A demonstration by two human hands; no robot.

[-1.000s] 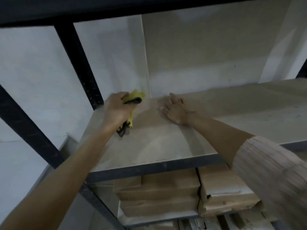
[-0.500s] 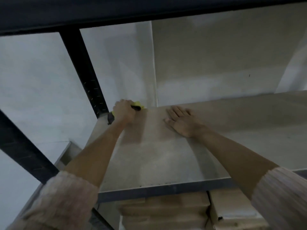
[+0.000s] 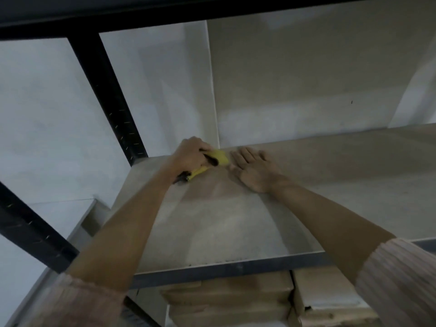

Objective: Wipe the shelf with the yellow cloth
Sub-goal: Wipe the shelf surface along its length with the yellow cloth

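We are gripping the crumpled yellow cloth (image 3: pixel 218 159), seemingly black-trimmed, in our left hand (image 3: pixel 191 156) on the shelf (image 3: pixel 236 220); just beside it, our right hand (image 3: pixel 253 172) is lying flat, fingers straight. Cardboard boxes (image 3: pixel 231 296) are sitting below our hands.

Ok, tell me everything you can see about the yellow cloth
The yellow cloth looks like soft fabric with a dark edge or trim, bunched in the left hand, which grips it with fingers curled over the top. It lies against the pale shelf surface near the back left corner. Parts stick out on both sides of the fist. The right hand rests flat just beside it.
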